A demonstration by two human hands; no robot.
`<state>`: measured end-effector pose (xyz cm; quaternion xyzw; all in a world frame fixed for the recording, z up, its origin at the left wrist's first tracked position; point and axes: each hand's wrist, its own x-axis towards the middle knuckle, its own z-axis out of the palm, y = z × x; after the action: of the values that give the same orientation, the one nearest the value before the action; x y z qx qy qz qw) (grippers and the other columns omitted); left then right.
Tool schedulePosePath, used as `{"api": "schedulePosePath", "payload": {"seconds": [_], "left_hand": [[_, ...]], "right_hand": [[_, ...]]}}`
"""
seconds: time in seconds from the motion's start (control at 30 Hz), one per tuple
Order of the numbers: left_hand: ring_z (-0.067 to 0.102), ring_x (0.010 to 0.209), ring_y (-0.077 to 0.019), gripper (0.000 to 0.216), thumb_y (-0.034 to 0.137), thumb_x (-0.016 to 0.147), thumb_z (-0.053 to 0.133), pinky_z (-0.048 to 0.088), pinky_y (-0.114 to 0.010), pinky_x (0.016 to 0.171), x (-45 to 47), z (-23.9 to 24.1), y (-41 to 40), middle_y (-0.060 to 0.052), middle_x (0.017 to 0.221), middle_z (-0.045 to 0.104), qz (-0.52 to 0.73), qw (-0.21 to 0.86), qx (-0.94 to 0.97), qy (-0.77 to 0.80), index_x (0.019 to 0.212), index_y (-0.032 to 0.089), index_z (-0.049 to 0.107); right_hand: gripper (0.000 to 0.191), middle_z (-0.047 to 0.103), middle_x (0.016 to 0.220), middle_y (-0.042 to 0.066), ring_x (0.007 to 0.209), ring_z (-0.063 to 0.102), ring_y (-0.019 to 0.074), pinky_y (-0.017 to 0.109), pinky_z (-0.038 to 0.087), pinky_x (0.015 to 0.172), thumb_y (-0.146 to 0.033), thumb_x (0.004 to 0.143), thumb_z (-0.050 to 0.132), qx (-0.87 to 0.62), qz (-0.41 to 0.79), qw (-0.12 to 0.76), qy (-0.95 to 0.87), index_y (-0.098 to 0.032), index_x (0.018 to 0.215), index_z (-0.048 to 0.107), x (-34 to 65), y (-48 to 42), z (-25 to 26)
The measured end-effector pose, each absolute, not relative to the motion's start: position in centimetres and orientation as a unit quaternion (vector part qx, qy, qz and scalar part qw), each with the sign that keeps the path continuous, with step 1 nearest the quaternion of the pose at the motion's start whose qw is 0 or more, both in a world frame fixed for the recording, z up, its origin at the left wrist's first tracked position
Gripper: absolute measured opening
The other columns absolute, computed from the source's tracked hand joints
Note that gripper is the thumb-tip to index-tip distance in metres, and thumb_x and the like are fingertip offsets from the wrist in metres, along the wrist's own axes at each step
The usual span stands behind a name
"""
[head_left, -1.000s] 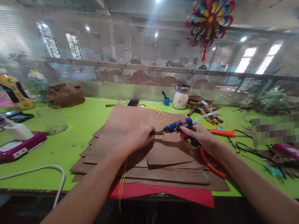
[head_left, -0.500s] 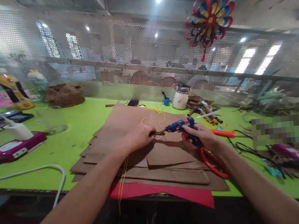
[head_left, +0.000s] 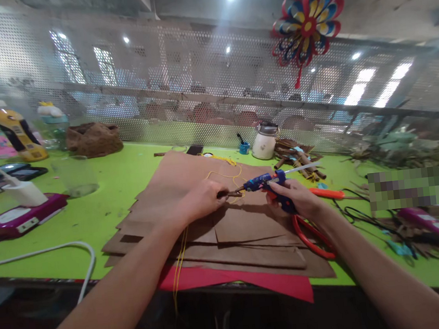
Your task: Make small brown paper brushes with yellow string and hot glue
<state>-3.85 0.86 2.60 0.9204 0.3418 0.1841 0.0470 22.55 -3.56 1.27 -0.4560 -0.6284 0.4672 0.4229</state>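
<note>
**Glue gun nozzle meets a small brown piece over the paper stack**

The left hand (head_left: 203, 199) is curled shut, its fingertips pinching a small dark brown piece (head_left: 228, 194) that pokes out to the right. The right hand (head_left: 297, 202) is closed around the grip of a blue glue gun (head_left: 263, 182). The gun lies level between the two hands, with its nozzle pointing left and touching the tip of the brown piece. A clear glue stick (head_left: 299, 168) juts from the gun's back end toward the far right.

Both hands hover just above a stack of brown paper sheets (head_left: 181, 176) spread across the middle of the green table (head_left: 105, 197). A red sheet (head_left: 239, 278) shows beneath the stack at the near edge. A yellow string (head_left: 179, 263) runs from under the left hand down over the near edge, and more of it loops on the far side of the paper. A red loop (head_left: 309, 239) lies just near of the right wrist; I cannot tell what it belongs to. An orange-handled tool (head_left: 326, 193) rests just right of the right hand, and a white jar (head_left: 264, 143) stands farther back.
</note>
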Motion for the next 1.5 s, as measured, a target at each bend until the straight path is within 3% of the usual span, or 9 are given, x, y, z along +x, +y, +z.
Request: {"api": "schedulePosePath", "payload": {"seconds": [0.57,0.93,1.17,1.27,1.37,1.5], "left_hand": [[0.058,0.071,-0.012,0.026,0.023,0.081,0.046,0.04,-0.021,0.067,-3.9,2.1,1.3,-0.005,0.083,0.069,0.183,0.083,0.924,0.325,0.091,0.016,0.069],[0.057,0.071,-0.0116,0.026,0.021,0.08,0.047,0.041,-0.022,0.068,-3.9,2.4,0.9,-0.005,0.085,0.069,0.172,0.101,0.932,0.302,0.093,0.017,0.069],[0.055,0.067,-0.0109,0.025,0.02,0.08,0.047,0.039,-0.021,0.065,-4.1,3.2,0.3,-0.004,0.081,0.069,0.174,0.105,0.939,0.278,0.089,0.017,0.07],[0.054,0.064,-0.0107,0.023,0.02,0.079,0.048,0.039,-0.021,0.063,-4.2,3.3,0.3,-0.003,0.075,0.068,0.176,0.107,0.941,0.269,0.086,0.017,0.07],[0.053,0.06,-0.0104,0.022,0.021,0.078,0.049,0.037,-0.021,0.06,-4.3,3.3,0.1,-0.003,0.072,0.068,0.177,0.105,0.942,0.265,0.084,0.017,0.07],[0.052,0.058,-0.0109,0.026,0.021,0.078,0.047,0.035,-0.022,0.057,-4.2,3.3,-0.1,-0.004,0.073,0.068,0.18,0.11,0.934,0.289,0.086,0.015,0.07]], "right_hand": [[0.045,0.06,0.062,0.005,0.053,0.051,0.0104,0.021,0.039,0.049,-0.054,0.076,0.058,-0.472,0.443,0.4,-0.649,-0.01,0.072,0.066,22.9,-3.4,1.0],[0.04,0.066,0.07,0.005,0.049,0.053,0.0095,0.02,0.039,0.044,-0.05,0.071,0.066,-0.464,0.458,0.541,-0.532,-0.013,0.086,0.061,24.4,-2.7,1.7],[0.04,0.066,0.075,0.004,0.051,0.053,0.01,0.018,0.035,0.037,-0.051,0.07,0.065,-0.493,0.429,0.572,-0.496,-0.016,0.091,0.058,25.3,-2.1,1.4],[0.045,0.066,0.075,0.006,0.051,0.054,0.0113,0.02,0.037,0.039,-0.055,0.07,0.062,-0.522,0.367,0.566,-0.522,-0.016,0.09,0.058,25.4,-1.5,0.8],[0.05,0.066,0.074,0.008,0.051,0.055,0.0134,0.025,0.044,0.046,-0.061,0.074,0.05,-0.598,0.215,0.534,-0.557,-0.014,0.089,0.058,25.9,-0.2,0.5],[0.042,0.065,0.076,0.012,0.059,0.057,0.0179,0.03,0.045,0.054,-0.05,0.078,0.047,-0.664,0.086,0.458,-0.584,-0.012,0.089,0.06,27.3,2.5,0.9]]}}
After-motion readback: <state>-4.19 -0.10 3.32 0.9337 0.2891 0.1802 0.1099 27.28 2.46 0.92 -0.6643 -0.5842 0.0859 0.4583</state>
